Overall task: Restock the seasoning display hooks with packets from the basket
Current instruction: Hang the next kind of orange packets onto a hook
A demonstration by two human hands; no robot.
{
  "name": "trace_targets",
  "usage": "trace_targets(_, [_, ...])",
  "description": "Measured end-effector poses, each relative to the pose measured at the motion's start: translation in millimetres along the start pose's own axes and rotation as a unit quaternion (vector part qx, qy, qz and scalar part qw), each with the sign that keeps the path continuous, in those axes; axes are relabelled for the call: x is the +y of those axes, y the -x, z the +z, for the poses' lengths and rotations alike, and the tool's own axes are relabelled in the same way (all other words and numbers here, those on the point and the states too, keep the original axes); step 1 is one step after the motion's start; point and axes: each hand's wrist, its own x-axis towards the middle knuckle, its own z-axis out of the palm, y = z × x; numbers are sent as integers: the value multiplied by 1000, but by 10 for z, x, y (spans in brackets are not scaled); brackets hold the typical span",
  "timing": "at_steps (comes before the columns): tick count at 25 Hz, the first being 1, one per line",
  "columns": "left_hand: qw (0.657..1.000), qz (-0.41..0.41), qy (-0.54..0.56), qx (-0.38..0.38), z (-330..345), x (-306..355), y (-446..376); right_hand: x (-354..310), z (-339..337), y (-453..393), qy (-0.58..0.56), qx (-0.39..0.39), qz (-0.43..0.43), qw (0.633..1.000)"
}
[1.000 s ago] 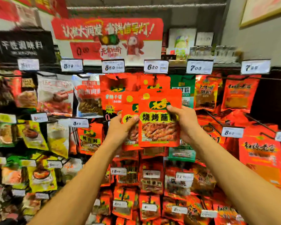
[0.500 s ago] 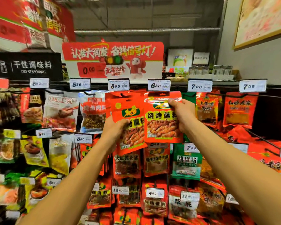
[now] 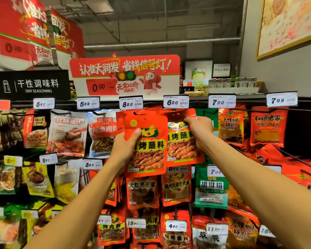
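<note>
My left hand point(image 3: 124, 147) grips a red barbecue-dip seasoning packet point(image 3: 147, 146) by its left edge, thumb across its front. My right hand point(image 3: 200, 130) pinches the top right of a second, matching red packet point(image 3: 181, 146) held just behind and to the right of the first. Both packets are raised to the top row of hooks, the right one's top under the 6.80 price tag point(image 3: 176, 102). The hook itself is hidden behind the packets. The basket is out of view.
Hanging seasoning packets fill the pegboard around my hands: a white-and-red packet point(image 3: 102, 133) left, red chilli packets point(image 3: 231, 126) right, a green pepper-powder packet point(image 3: 211, 189) below. Bare black hooks point(image 3: 294, 155) jut out at right. A red promo sign point(image 3: 124, 74) and the dry-seasoning sign point(image 3: 31, 84) hang above.
Both hands have lifted the two packets upward toward the top hook row, and my view has tilted up. The packets have spread apart, the left one now in front.
</note>
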Motion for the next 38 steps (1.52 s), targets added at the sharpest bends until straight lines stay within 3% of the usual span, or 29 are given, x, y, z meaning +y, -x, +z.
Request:
trace_targets(13, [999, 1, 29, -41, 316, -66, -160, -74, 85, -78, 36, 94, 9, 995])
trace_targets(17, [998, -17, 32, -52, 487, -72, -240, -2, 53, -119, 65, 29, -4, 997])
trace_targets(21, [995, -37, 53, -79, 770, -33, -317, 56, -47, -109, 2, -20, -25, 999])
trace_targets(23, [995, -47, 52, -70, 923, 12, -340, 48, -76, -112, 40, -32, -48, 998])
trace_targets(30, [992, -112, 59, -25, 1166, 132, -504, -66, -94, -168, 169, 25, -101, 980])
trace_targets(38, [988, -151, 43, -8, 1071, 23, -476, 20, -42, -177, 202, 20, -118, 972])
